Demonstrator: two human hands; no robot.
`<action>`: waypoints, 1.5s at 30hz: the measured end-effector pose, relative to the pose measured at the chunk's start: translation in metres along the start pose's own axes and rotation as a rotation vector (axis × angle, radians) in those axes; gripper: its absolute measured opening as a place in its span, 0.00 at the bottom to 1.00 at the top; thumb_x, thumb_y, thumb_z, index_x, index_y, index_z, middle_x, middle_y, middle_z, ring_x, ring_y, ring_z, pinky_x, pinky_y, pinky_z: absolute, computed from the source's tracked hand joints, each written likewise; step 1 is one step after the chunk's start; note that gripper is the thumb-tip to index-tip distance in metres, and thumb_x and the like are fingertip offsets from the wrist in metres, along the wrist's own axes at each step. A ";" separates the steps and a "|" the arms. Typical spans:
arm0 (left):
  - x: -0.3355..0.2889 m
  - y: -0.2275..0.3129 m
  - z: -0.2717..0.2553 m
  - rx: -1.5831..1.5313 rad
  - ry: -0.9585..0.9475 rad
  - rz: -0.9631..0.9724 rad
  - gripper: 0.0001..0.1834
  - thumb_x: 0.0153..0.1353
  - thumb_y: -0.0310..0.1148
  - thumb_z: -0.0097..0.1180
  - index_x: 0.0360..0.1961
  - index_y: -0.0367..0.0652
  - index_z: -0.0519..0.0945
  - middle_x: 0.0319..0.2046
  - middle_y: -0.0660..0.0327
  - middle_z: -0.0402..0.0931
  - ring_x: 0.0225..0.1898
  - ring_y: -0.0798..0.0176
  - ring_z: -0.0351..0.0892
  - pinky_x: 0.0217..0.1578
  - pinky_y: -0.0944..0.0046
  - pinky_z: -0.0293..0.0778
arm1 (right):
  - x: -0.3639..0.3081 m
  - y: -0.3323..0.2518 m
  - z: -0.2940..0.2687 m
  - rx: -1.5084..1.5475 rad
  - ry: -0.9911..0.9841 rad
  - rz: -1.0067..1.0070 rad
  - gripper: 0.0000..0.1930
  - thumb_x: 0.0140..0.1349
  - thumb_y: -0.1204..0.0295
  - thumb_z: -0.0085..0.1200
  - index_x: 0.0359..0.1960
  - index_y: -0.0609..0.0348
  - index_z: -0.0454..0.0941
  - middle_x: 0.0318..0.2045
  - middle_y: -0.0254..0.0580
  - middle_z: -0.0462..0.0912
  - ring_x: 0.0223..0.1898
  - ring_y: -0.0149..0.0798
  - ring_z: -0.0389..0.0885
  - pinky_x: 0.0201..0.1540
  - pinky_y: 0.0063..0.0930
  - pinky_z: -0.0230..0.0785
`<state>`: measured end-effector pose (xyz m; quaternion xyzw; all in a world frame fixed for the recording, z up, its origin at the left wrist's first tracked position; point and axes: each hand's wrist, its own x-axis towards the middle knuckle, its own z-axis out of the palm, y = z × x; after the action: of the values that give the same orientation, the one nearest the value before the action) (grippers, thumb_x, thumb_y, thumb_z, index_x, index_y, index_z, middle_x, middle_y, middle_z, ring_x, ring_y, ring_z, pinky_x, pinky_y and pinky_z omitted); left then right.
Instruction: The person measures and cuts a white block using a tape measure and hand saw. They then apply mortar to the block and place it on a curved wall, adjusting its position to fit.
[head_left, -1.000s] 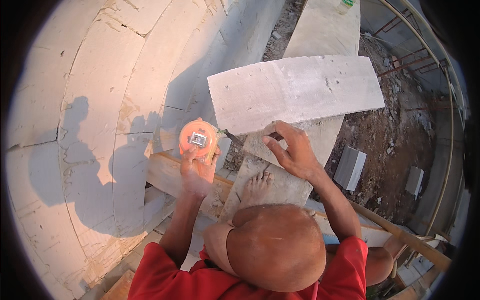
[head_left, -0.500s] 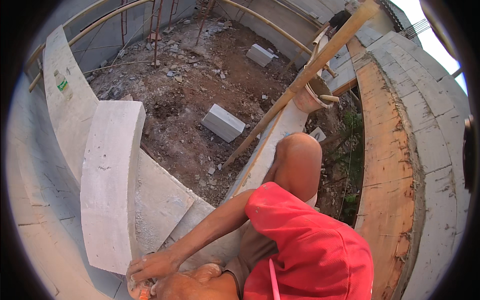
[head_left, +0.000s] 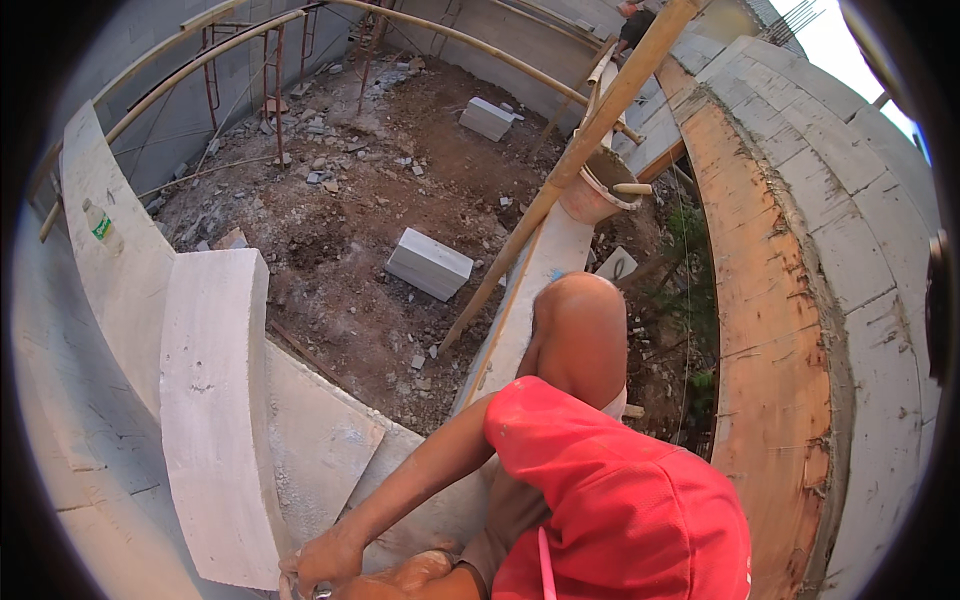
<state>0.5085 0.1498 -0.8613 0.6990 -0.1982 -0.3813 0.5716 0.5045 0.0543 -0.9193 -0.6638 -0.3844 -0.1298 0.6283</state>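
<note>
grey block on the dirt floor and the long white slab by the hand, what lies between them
In the head view, only bare brown dirt with scattered rubble lies between the grey block and the white slab, then a lower slab's edge.

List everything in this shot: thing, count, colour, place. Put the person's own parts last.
Aerated block slab: one, pale grey, lying on the wall top at lower left.
Curved block wall: one, grey, left side.
Plastic bottle: one, clear with a green label, on the left wall.
Loose blocks: two, light grey, on the dirt floor, one at centre, one farther back.
Bamboo pole: one, tan, slanting from top right to centre.
Bucket: one, orange-brown, beside the pole.
Wooden plank: one, orange-brown, along the right wall.
Metal scaffold frame: one, rusty red, upper left.
Red shirt: one, bottom centre.
Knee: one, bare, centre.
One hand: at the slab's lower end, which hand unclear.
</note>
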 end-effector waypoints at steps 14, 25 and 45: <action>-0.022 0.026 -0.165 0.308 -0.125 -0.404 0.15 0.64 0.39 0.53 0.44 0.39 0.79 0.34 0.65 0.75 0.38 0.70 0.72 0.42 0.68 0.68 | 0.012 -0.050 -0.129 0.332 0.549 0.821 0.16 0.56 0.79 0.61 0.44 0.56 0.68 0.30 0.40 0.79 0.33 0.34 0.80 0.32 0.28 0.73; 0.026 0.026 -0.244 0.752 -0.096 -0.621 0.14 0.66 0.45 0.52 0.41 0.48 0.81 0.34 0.63 0.79 0.38 0.65 0.75 0.43 0.63 0.69 | 0.002 0.006 -0.205 -0.262 0.592 0.907 0.10 0.66 0.72 0.62 0.46 0.61 0.79 0.38 0.38 0.84 0.42 0.31 0.81 0.46 0.28 0.78; 0.056 0.026 -0.258 0.813 -0.108 -0.615 0.14 0.62 0.44 0.52 0.38 0.48 0.83 0.31 0.63 0.77 0.36 0.65 0.74 0.40 0.61 0.69 | 0.014 0.051 -0.200 -1.241 0.258 0.653 0.06 0.64 0.76 0.57 0.41 0.54 0.76 0.32 0.45 0.85 0.35 0.53 0.85 0.35 0.45 0.76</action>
<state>0.7442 0.2700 -0.8390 0.8702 -0.1447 -0.4595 0.1036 0.6104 -0.1233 -0.9120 -0.9595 0.0564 -0.2074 0.1820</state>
